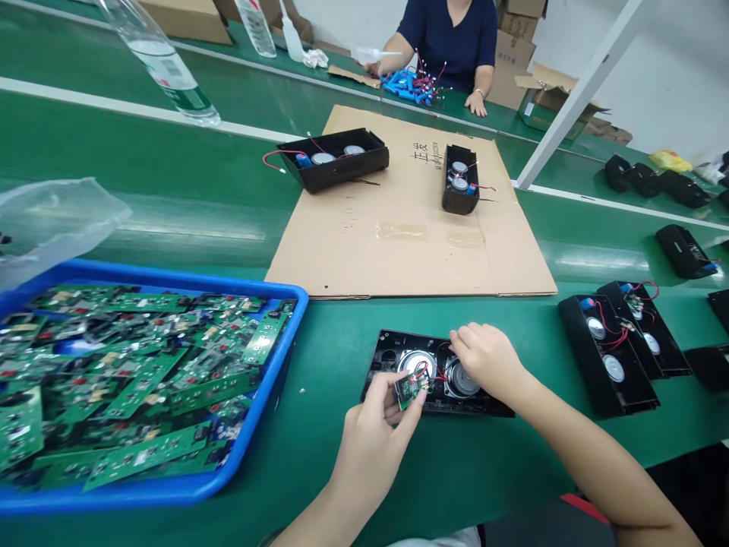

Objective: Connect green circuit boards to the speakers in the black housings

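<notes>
Between the thumb and fingers of my left hand (pixel 383 414) is a small green circuit board (pixel 411 387), tilted, with red wires on its top. Below it lies a black speaker housing (pixel 390 346) with two round speakers, the left one (pixel 418 363) partly behind the board. My right hand (pixel 485 357) is closed over the housing's right half, above the right speaker (pixel 462 377). Its fingertips are pinched at the far side; what they grip there is hidden. Red wires run from the board toward the right speaker.
A blue tray (pixel 296 334) of circuit boards stands at left, below a plastic bag (pixel 62 220). Black housings rest on a cardboard sheet (pixel 392 258); more housings (pixel 607 357) stand at right. A bottle (pixel 171 76) is at back left. Across the bench, a person (pixel 449 38) sits by blue batteries (pixel 411 85).
</notes>
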{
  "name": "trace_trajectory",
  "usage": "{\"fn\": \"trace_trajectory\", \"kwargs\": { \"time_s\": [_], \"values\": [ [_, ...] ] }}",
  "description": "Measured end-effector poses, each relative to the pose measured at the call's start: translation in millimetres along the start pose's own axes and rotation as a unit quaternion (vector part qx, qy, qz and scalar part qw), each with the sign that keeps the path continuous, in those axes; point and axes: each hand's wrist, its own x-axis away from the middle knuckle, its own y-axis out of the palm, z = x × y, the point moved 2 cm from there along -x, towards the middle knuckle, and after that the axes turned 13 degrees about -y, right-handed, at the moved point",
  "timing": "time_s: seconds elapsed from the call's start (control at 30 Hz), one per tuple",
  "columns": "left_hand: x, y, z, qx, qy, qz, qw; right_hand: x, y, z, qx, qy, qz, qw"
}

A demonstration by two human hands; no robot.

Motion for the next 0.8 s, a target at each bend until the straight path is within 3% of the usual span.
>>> {"fn": "trace_trajectory", "kwargs": {
  "time_s": [0.1,0.2,0.27,0.37,0.43,0.5,0.63,0.8],
  "values": [
    [0.4,0.1,0.3,0.005,-0.011,-0.003,1.0,8.5,-6.4,0.6,-0.009,-0.01,0.036,0.999],
    [0.5,-0.1,3.0,0.006,-0.018,-0.003,1.0,21.9,-16.7,-3.6,-0.174,0.086,0.119,0.974],
    [0.0,-0.1,4.8,0.006,-0.017,-0.003,1.0,28.3,-19.6,-10.8,-0.342,0.173,0.157,0.91],
    [-1.1,0.8,5.3,0.006,-0.017,-0.001,1.0,29.9,-16.8,-28.6,-0.513,0.28,0.153,0.797],
    [-1.7,2.0,4.2,0.006,-0.021,-0.002,1.0,26.6,-13.2,-41.1,-0.552,0.322,0.132,0.758],
    [-1.9,2.9,2.6,0.009,-0.024,-0.006,1.0,21.3,-11.7,-50.1,-0.52,0.318,0.121,0.783],
    [-0.5,2.2,1.7,-0.001,-0.023,-0.014,1.0,13.2,-15.8,-57.2,-0.388,0.223,0.131,0.885],
    [0.6,0.9,4.5,-0.021,-0.025,-0.028,0.999,15.8,-18.2,-56.9,-0.304,0.219,0.163,0.913]
  ]
}}
